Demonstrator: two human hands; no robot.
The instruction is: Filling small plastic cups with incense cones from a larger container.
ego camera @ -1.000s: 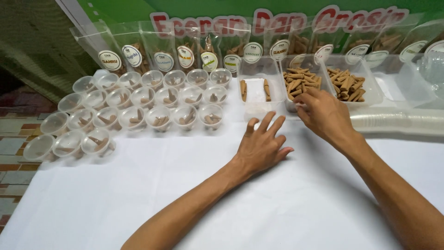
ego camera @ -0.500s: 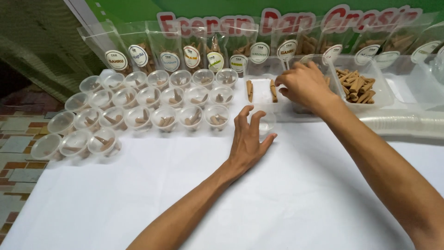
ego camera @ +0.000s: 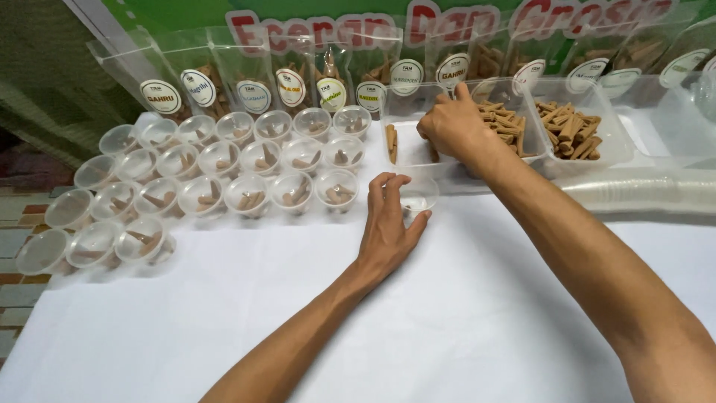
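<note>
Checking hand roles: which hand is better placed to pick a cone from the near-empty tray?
Right. The right hand is already inside the near-empty tray, by a cone. The left hand is busy cupping the small clear cup.
</note>
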